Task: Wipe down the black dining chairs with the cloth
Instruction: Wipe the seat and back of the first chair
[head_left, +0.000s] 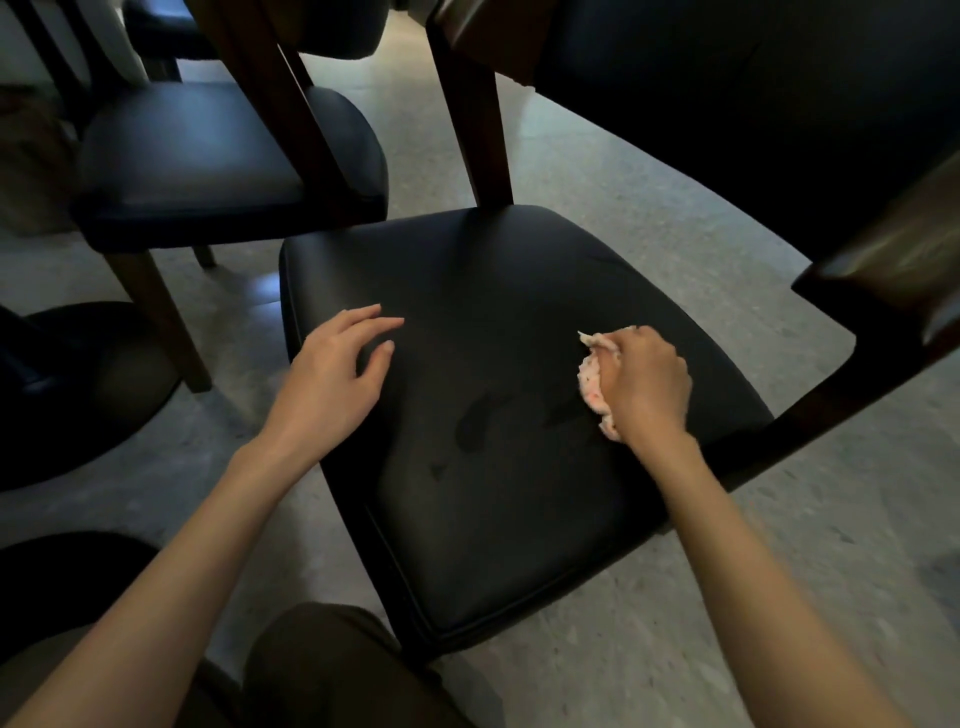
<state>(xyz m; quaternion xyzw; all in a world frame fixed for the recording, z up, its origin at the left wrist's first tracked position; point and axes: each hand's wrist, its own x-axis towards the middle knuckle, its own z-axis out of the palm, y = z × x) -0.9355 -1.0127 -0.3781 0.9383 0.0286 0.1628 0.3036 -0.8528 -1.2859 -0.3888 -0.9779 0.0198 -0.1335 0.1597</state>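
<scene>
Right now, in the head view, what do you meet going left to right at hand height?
From the left: dark round base on the floor → left hand over the seat → damp smears → cloth → right hand gripping it → wooden chair frame.

This is a dining area, though whether in a home or an eatery is unclear. A black padded chair (493, 312) stands close to a matching second chair (208, 156), both on dark wooden legs (472, 130). A round black table base (78, 395) sits on the pale speckled floor (623, 182).
</scene>
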